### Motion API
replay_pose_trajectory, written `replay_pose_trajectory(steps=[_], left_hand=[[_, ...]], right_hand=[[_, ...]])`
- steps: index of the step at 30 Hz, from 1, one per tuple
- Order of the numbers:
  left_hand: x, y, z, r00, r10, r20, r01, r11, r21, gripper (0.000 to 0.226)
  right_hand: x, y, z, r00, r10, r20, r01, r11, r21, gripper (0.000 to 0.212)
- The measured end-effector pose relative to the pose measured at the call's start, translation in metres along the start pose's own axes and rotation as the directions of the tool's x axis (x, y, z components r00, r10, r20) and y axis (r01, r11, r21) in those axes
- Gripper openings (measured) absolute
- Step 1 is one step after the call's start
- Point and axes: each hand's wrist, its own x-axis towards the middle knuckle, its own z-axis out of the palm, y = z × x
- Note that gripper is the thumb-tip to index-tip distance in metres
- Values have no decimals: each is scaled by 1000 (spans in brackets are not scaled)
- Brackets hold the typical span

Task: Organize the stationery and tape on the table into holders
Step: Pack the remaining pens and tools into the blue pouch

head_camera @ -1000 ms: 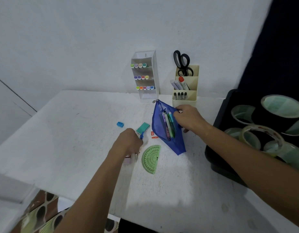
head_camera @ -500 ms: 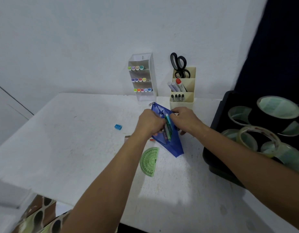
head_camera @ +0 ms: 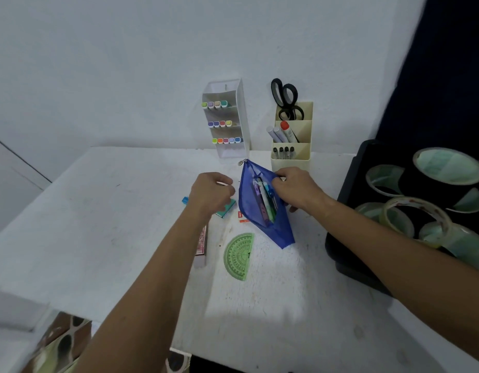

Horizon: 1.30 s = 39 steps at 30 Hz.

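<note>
White wall is backing a white table [head_camera: 104, 232], and against it a white marker rack [head_camera: 229, 122] and a cream pen holder [head_camera: 292, 141] with black scissors [head_camera: 285, 99] are standing side by side. Just in front of the holder, the right hand [head_camera: 295, 188] is pinching the open edge of a blue mesh pouch [head_camera: 262, 208], which is showing several pens inside. The left hand [head_camera: 210, 193] is hovering just left of the pouch with fingers curled; whether they are gripping anything I cannot tell. A teal eraser [head_camera: 227, 210] is lying partly under that hand, and a green protractor [head_camera: 239, 255] is lying near the pouch's lower tip. Tape rolls [head_camera: 421, 219] are sitting in a black tray [head_camera: 346, 184] at the right
</note>
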Motion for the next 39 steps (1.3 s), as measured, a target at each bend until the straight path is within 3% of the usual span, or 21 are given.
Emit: replay_pose_trajectory(steps=[7,13,18,25,32,35,39], left_hand=[[3,-25,-29,996,-66,-62,68,997,30,16],[-3,-59,-33,987,44,-154,27,901,432,24],[-15,-72,-26,994,-102,-48,111,817,566,34],[-17,-65,-22,993,-117,-14,107,847,521,19],[-19,-16,-9,988,119,-99,-95,972,214,34],[-15,3,6,996,83,-40,-80,995,60,35],[-8,18,26,1000,1,17,-2,999,53,22]], right_hand=[[2,2,1,1000,14,8,-13,999,-34,30],[3,2,3,999,-2,41,1,1000,18,34],[4,1,7,993,-31,111,25,998,53,43],[4,2,6,993,-46,110,37,996,80,42],[2,0,5,995,-34,94,26,997,76,38],[0,0,5,995,-33,91,27,997,68,38],[1,-1,5,996,-41,84,36,997,61,40]])
